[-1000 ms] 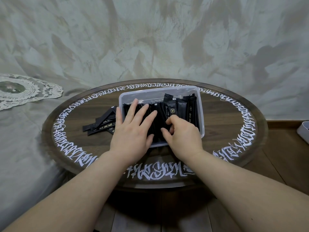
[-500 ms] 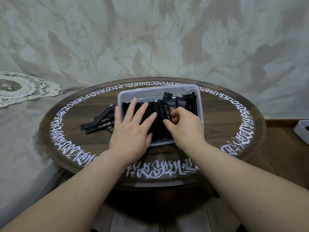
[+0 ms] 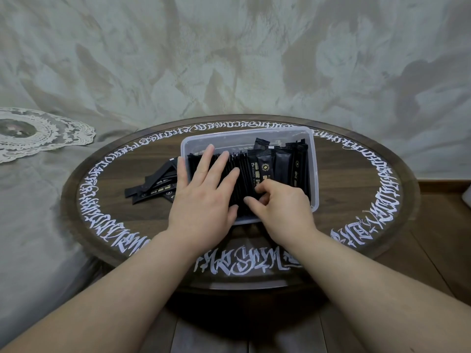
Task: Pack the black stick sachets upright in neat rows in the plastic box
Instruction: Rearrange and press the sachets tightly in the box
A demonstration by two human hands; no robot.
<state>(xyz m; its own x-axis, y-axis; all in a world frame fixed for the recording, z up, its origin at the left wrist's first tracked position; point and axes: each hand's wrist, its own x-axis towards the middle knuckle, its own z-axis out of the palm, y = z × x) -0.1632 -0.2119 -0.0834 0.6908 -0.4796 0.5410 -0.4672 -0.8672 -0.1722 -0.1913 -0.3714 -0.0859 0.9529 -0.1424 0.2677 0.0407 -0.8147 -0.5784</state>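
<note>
Sachets in box: black stick sachets (image 3: 280,161) stand upright in the plastic box (image 3: 314,171), packed from its left wall to its right
Loose stock: spare sachets (image 3: 153,188) lie flat on the round table (image 3: 356,189), just left of the box
Left hand (image 3: 204,197): flat, fingers straight, pressing the left rows
Right hand (image 3: 283,205): fingers curled, apparently pinching one sachet low in the middle rows
Method, judged: keep the left palm bracing the rows; seat the pinched stick straight down, tops level
Risk: neighbours fanning over
Surroundings: lace doily (image 3: 38,133) far left
</note>
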